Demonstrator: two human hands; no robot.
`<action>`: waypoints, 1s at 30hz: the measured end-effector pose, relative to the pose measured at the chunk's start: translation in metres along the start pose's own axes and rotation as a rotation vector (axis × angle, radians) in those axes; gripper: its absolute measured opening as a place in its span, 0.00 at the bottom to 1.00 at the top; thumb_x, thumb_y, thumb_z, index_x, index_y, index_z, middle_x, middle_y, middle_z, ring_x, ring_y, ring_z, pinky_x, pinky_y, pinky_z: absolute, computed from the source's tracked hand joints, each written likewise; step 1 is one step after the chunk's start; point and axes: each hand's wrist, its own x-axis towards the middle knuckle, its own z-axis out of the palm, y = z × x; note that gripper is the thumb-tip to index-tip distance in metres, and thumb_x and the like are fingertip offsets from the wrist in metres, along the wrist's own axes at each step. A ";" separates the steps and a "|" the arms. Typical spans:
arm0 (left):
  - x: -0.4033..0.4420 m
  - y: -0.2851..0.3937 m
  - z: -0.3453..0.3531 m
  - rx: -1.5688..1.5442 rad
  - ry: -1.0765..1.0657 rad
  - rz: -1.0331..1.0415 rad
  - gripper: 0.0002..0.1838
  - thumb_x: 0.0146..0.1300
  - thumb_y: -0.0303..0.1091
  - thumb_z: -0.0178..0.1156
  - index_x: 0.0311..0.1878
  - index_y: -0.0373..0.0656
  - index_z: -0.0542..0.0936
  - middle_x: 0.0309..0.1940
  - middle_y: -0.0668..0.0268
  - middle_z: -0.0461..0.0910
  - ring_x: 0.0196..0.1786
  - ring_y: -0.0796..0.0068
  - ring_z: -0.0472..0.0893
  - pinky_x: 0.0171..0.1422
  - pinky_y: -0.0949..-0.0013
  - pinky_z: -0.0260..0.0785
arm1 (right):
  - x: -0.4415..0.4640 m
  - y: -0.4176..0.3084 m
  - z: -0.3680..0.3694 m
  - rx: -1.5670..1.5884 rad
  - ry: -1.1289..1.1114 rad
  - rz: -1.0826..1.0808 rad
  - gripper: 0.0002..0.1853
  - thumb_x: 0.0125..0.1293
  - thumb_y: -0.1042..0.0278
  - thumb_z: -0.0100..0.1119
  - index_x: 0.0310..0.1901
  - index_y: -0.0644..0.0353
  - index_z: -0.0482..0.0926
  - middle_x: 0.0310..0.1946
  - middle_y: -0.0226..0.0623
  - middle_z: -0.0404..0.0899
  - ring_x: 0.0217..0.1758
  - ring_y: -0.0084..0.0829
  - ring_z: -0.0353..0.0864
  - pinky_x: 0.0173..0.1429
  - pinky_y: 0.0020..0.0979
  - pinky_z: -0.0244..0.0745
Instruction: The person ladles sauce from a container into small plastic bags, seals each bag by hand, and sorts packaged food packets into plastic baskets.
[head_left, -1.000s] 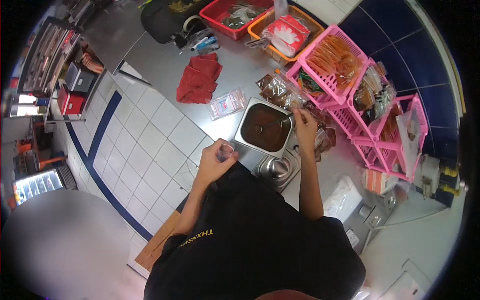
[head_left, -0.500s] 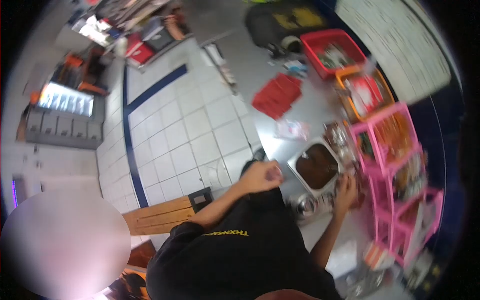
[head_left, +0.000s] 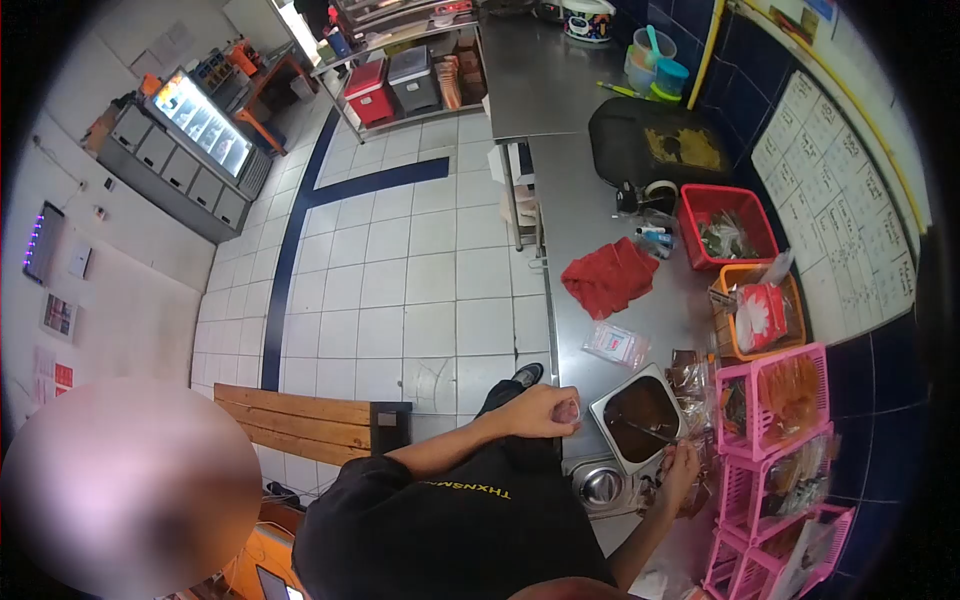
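Observation:
My left hand point(head_left: 548, 411) is closed round a small clear plastic piece point(head_left: 567, 411); whether it is a bag or a cup I cannot tell. It hovers just left of a steel pan point(head_left: 596, 408) of brown sauce point(head_left: 636, 410). At the pan's near right corner, my right hand point(head_left: 680, 468) grips the handle of a spoon point(head_left: 652, 432). The spoon's head is down in the sauce and hidden. A round steel lid or container point(head_left: 600, 487) sits close to the pan's near side. Sealed packets point(head_left: 688, 374) lie along the pan's right side.
On the steel counter point(head_left: 570, 230) lie a packet of plastic bags point(head_left: 617, 343) and a red cloth point(head_left: 610, 278). A red basket point(head_left: 727, 227), an orange basket point(head_left: 800, 310) and pink racks point(head_left: 737, 415) line the wall. A wooden bench point(head_left: 290, 420) stands left.
The view has swung and sharpened, so the counter appears lower and more of the room shows. The spoon in the sauce is now distinct. Both hands stay beside the pan.

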 end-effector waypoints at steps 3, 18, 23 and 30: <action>0.000 0.002 -0.001 -0.008 0.017 0.000 0.17 0.61 0.42 0.72 0.43 0.40 0.79 0.30 0.62 0.83 0.33 0.65 0.84 0.40 0.61 0.76 | -0.008 -0.013 0.004 0.152 0.043 0.125 0.10 0.82 0.60 0.55 0.46 0.57 0.81 0.26 0.26 0.80 0.19 0.13 0.67 0.24 0.19 0.60; 0.005 0.006 -0.001 -0.005 0.079 0.036 0.15 0.60 0.40 0.73 0.41 0.42 0.80 0.28 0.62 0.83 0.33 0.67 0.85 0.40 0.63 0.76 | -0.007 -0.003 -0.012 0.297 -0.005 0.179 0.13 0.80 0.56 0.55 0.45 0.57 0.81 0.34 0.26 0.78 0.33 0.17 0.71 0.35 0.22 0.66; 0.012 0.010 0.001 0.001 0.098 0.044 0.15 0.59 0.40 0.73 0.42 0.41 0.81 0.28 0.63 0.84 0.34 0.67 0.85 0.41 0.63 0.76 | 0.005 0.006 -0.013 0.341 0.096 0.062 0.10 0.81 0.63 0.57 0.53 0.60 0.81 0.37 0.30 0.83 0.34 0.16 0.76 0.36 0.19 0.70; 0.044 0.011 0.018 -0.059 0.148 0.177 0.14 0.58 0.30 0.76 0.41 0.40 0.80 0.28 0.69 0.82 0.34 0.78 0.82 0.41 0.71 0.74 | -0.010 -0.014 -0.031 0.640 0.203 0.177 0.07 0.75 0.67 0.64 0.50 0.58 0.82 0.47 0.27 0.80 0.50 0.21 0.78 0.55 0.27 0.76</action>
